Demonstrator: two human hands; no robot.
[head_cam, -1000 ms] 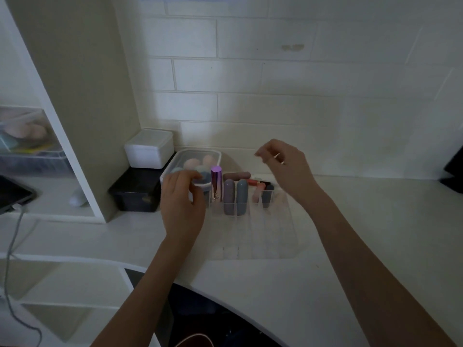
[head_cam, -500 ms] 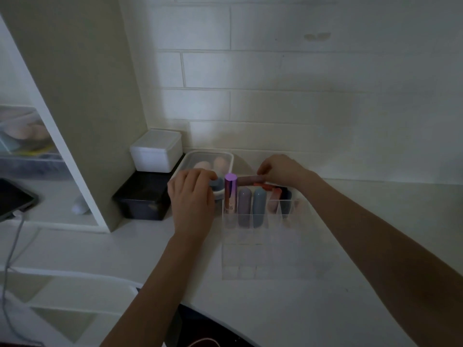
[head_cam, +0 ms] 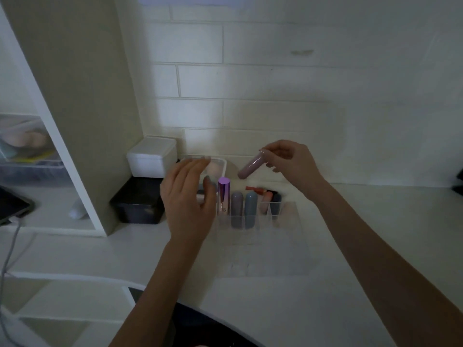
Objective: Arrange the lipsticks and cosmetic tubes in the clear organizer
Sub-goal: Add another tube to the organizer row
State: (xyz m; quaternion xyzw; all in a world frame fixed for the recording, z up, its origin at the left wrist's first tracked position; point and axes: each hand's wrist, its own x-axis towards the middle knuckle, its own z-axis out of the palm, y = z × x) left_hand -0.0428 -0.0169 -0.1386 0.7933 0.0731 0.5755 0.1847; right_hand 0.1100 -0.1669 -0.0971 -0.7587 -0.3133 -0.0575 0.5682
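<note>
The clear organizer [head_cam: 288,249] sits on the white counter in front of me. Its back row holds a shiny purple lipstick [head_cam: 223,196], a mauve tube [head_cam: 236,209], a grey-blue tube [head_cam: 251,209], a pink one [head_cam: 266,202] and a dark one [head_cam: 276,205]. A red item [head_cam: 254,189] lies behind them. My right hand [head_cam: 290,161] pinches a mauve-pink tube [head_cam: 250,165] by its upper end, tilted, above the back row. My left hand [head_cam: 188,199] hovers with fingers spread just left of the purple lipstick, holding nothing.
A clear lidded tub with sponges [head_cam: 216,166] stands behind my left hand. A white box [head_cam: 151,156] rests on a black box [head_cam: 137,204] at the wall. A shelf divider [head_cam: 82,121] rises at left, with a tablet [head_cam: 12,206] and cable beyond.
My right hand has lifted the mauve-pink tube from behind the organizer up into the air. My left hand has opened and drawn slightly back from the tub.
</note>
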